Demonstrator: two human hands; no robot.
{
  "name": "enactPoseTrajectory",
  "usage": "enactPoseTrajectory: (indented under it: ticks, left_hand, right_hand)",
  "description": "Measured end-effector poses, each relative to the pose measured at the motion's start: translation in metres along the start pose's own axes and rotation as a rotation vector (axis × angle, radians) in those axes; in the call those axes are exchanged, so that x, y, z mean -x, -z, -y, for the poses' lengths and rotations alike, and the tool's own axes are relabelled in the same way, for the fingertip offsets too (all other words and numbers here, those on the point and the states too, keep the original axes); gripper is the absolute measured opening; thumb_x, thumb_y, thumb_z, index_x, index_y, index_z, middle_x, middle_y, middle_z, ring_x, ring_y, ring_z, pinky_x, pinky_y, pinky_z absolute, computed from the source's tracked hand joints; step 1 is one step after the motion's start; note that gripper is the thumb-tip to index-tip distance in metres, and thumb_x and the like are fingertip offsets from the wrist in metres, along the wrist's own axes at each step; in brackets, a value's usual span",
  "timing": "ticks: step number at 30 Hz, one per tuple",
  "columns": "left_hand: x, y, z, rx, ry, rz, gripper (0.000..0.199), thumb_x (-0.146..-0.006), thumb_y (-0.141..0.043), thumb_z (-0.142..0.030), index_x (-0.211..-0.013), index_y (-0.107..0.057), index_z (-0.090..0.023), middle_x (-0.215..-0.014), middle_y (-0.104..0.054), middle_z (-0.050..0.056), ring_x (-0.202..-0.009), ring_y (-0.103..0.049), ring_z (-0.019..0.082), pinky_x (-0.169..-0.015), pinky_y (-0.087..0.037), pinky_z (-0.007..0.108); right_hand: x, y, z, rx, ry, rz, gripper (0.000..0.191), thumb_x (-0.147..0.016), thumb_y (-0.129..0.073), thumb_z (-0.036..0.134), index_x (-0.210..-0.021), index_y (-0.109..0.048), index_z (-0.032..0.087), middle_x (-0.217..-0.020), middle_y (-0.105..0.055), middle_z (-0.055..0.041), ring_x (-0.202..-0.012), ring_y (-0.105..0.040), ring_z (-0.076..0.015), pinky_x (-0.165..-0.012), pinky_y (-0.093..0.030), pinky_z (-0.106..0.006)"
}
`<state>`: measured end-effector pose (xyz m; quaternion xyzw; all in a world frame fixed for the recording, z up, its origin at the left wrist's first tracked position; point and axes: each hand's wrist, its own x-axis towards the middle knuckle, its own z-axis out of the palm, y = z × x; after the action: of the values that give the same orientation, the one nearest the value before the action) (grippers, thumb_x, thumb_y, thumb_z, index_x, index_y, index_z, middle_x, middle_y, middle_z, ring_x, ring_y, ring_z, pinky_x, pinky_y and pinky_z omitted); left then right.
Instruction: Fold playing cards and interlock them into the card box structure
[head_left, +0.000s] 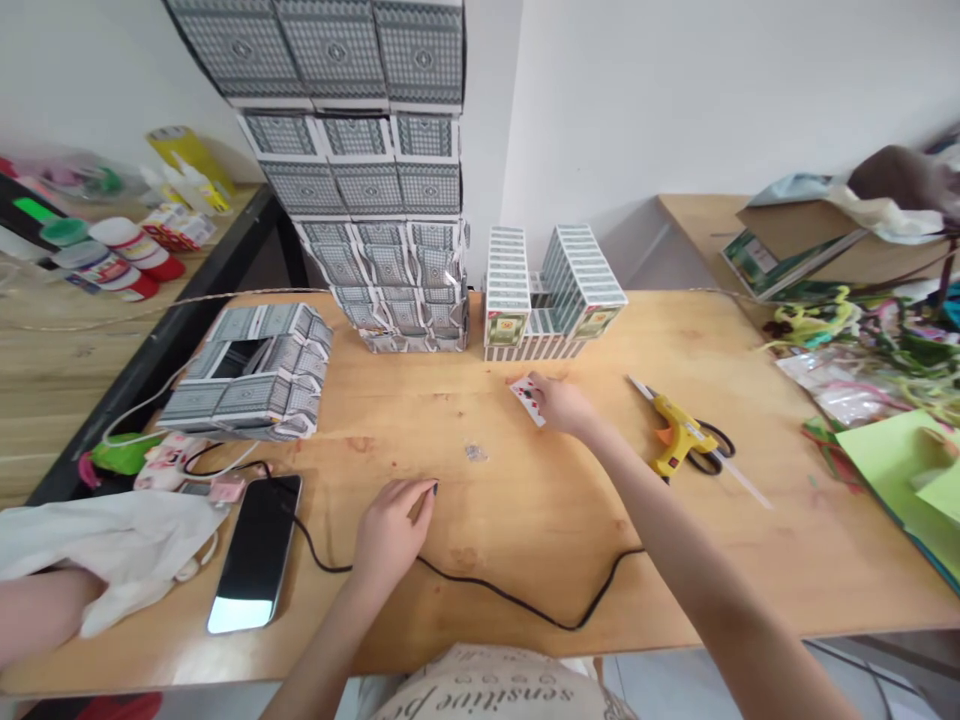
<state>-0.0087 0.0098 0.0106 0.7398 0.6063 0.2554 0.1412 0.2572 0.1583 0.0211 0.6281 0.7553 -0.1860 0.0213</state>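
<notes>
My right hand [561, 402] reaches forward over the middle of the table, its fingers closed on the edge of a playing card [526, 400] with red marks on its face. Nearer to me, my left hand [394, 525] hovers by the black cable [517, 597]; thumb and index fingertips come together, and nothing shows between them. A small clear patch of glue or plastic [476, 453] lies between the hands. Just beyond the card stand green-and-white card boxes [555, 290] on a striped base. A tall tower faced with patterned playing cards [409, 190] rises to their left.
A low card-covered block [251, 370] sits at left, with a phone [259, 550] before it. Another person's arm [49, 610] is near a white cloth [127, 540]. A yellow glue gun [679, 435] lies over scissors [709, 450] at right, near craft scraps [862, 340].
</notes>
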Motion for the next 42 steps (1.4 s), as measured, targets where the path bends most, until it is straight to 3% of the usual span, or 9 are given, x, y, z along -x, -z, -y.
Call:
enactPoseTrajectory:
  ticks: [2, 4, 9, 11, 15, 18, 22, 27, 42]
  left_hand:
    - [-0.001, 0.0, 0.003, -0.012, 0.001, -0.015, 0.017, -0.08, -0.049, -0.024, -0.088, -0.064, -0.022, -0.084, -0.069, 0.003, -0.08, -0.063, 0.016, -0.072, -0.052, 0.03]
    - [-0.002, 0.0, 0.005, -0.009, -0.002, -0.036, 0.018, -0.08, -0.049, -0.024, -0.088, -0.064, -0.022, -0.083, -0.069, 0.003, -0.079, -0.063, 0.016, -0.072, -0.052, 0.03]
    - [-0.006, -0.002, 0.001, 0.009, -0.013, -0.054, 0.018, -0.08, -0.048, -0.023, -0.087, -0.065, -0.021, -0.084, -0.069, 0.003, -0.079, -0.063, 0.016, -0.073, -0.052, 0.029]
    - [-0.007, -0.003, 0.0, 0.018, -0.015, -0.042, 0.017, -0.08, -0.048, -0.023, -0.087, -0.064, -0.021, -0.083, -0.068, 0.003, -0.08, -0.063, 0.016, -0.074, -0.052, 0.03]
    - [-0.011, -0.003, 0.003, 0.099, 0.03, -0.036, 0.019, -0.081, -0.047, -0.023, -0.091, -0.063, -0.022, -0.087, -0.068, 0.004, -0.081, -0.063, 0.016, -0.077, -0.051, 0.031]
    - [-0.018, -0.007, 0.008, 0.22, 0.088, 0.005, 0.029, -0.082, -0.045, -0.025, -0.109, -0.054, -0.022, -0.104, -0.064, 0.006, -0.093, -0.062, 0.017, -0.083, -0.05, 0.033]
    - [-0.03, -0.021, 0.004, 0.343, 0.056, 0.102, 0.059, -0.079, -0.049, -0.026, -0.134, -0.027, -0.022, -0.137, -0.038, 0.01, -0.126, -0.037, 0.021, -0.104, -0.033, 0.043]
    - [-0.04, -0.044, -0.011, 0.458, -0.024, 0.219, 0.076, -0.073, -0.043, -0.009, -0.14, -0.01, -0.023, -0.147, -0.018, 0.008, -0.135, -0.017, 0.022, -0.11, -0.02, 0.046]
    - [-0.045, -0.057, -0.019, 0.538, -0.04, 0.238, 0.082, -0.069, -0.041, -0.004, -0.14, -0.005, -0.022, -0.148, -0.013, 0.009, -0.135, -0.015, 0.025, -0.11, -0.018, 0.05]
  right_hand:
    - [0.006, -0.001, -0.008, 0.071, -0.075, 0.039, 0.021, -0.085, -0.037, 0.02, -0.102, -0.049, 0.02, -0.086, -0.064, -0.0081, -0.072, -0.059, -0.0199, -0.053, -0.027, -0.025]
    - [0.014, -0.005, -0.001, 0.115, -0.048, 0.062, 0.02, -0.084, -0.039, 0.019, -0.102, -0.048, 0.021, -0.088, -0.065, -0.0078, -0.074, -0.06, -0.0198, -0.054, -0.029, -0.025]
    - [0.034, -0.021, 0.048, 0.124, 0.225, 0.095, 0.026, -0.082, -0.038, 0.015, -0.107, -0.046, 0.021, -0.097, -0.064, -0.0087, -0.078, -0.061, -0.0185, -0.057, -0.032, -0.024]
    - [0.039, -0.025, 0.06, 0.107, 0.262, 0.107, 0.024, -0.083, -0.038, 0.017, -0.105, -0.045, 0.02, -0.094, -0.064, -0.0081, -0.075, -0.061, -0.0185, -0.055, -0.031, -0.024]
    - [0.045, -0.027, 0.048, 0.031, 0.106, 0.032, 0.017, -0.088, -0.032, 0.024, -0.098, -0.045, 0.02, -0.083, -0.065, -0.0061, -0.067, -0.06, -0.0172, -0.051, -0.027, -0.024]
    - [0.056, -0.031, 0.023, -0.024, -0.08, -0.015, 0.018, -0.09, -0.03, 0.029, -0.094, -0.045, 0.02, -0.075, -0.064, -0.006, -0.063, -0.059, -0.017, -0.049, -0.025, -0.024]
    - [0.075, -0.043, 0.008, -0.112, -0.209, -0.047, 0.018, -0.089, -0.031, 0.029, -0.09, -0.046, 0.019, -0.068, -0.062, -0.006, -0.059, -0.057, -0.0161, -0.048, -0.025, -0.023]
    - [0.084, -0.056, 0.029, -0.151, -0.199, -0.122, 0.021, -0.09, -0.03, 0.03, -0.088, -0.048, 0.019, -0.065, -0.061, -0.0057, -0.056, -0.057, -0.0166, -0.047, -0.024, -0.023]
    - [0.065, -0.073, 0.089, -0.2, -0.091, -0.119, 0.023, -0.092, -0.029, 0.028, -0.084, -0.048, 0.017, -0.068, -0.064, -0.0059, -0.058, -0.059, -0.0157, -0.048, -0.028, -0.023]
